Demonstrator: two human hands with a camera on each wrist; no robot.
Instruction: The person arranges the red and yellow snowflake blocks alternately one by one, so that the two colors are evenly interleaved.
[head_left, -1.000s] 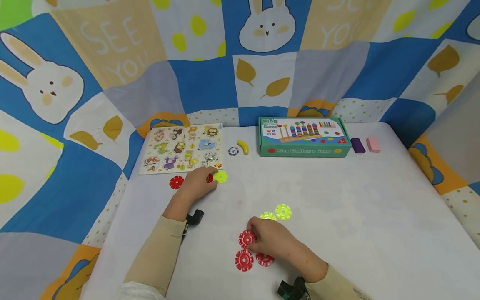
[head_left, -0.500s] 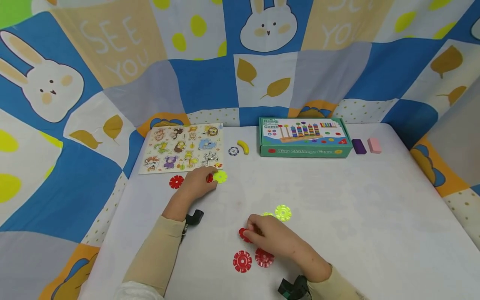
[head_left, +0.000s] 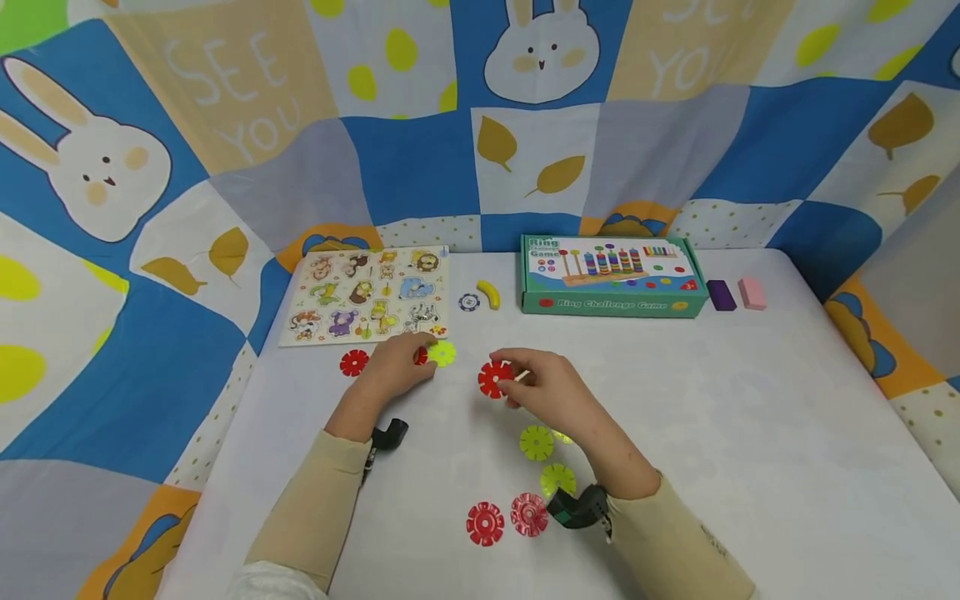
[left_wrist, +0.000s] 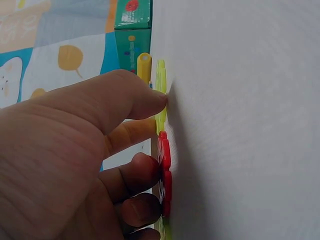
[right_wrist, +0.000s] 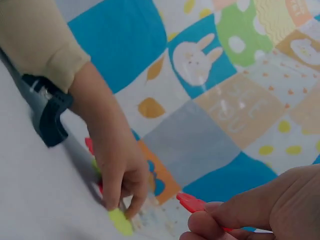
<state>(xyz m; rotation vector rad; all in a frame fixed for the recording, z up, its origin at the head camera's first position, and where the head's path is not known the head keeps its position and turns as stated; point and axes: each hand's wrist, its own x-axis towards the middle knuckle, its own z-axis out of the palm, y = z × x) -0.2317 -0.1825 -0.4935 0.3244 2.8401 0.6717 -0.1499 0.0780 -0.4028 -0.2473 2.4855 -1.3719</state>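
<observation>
My left hand point(head_left: 393, 367) pinches a yellow-green slotted plastic disc point(head_left: 442, 353) between thumb and forefinger at the table. Beside that disc, a red disc point(left_wrist: 166, 172) touches it end to end under the curled fingers in the left wrist view. Another red disc point(head_left: 354, 362) shows left of the hand; whatever lies beneath the palm is hidden from above. Raised off the table, my right hand point(head_left: 551, 387) holds a red slotted disc point(head_left: 492, 380) between thumb and fingers, just right of the left hand. The right wrist view shows this disc point(right_wrist: 190, 202) edge-on at the fingertips.
Yellow-green discs point(head_left: 536, 442) and two red discs point(head_left: 485, 523) lie near the right forearm. Along the back stand an animal puzzle board point(head_left: 360, 292), a poker chip point(head_left: 468, 302), a toy banana point(head_left: 488, 294), a green game box point(head_left: 611, 304), a purple block point(head_left: 721, 295) and a pink block point(head_left: 752, 293).
My right hand has picked up a red disc from the near group and carried it forward, up beside the left hand. The left hand has stayed in place.
</observation>
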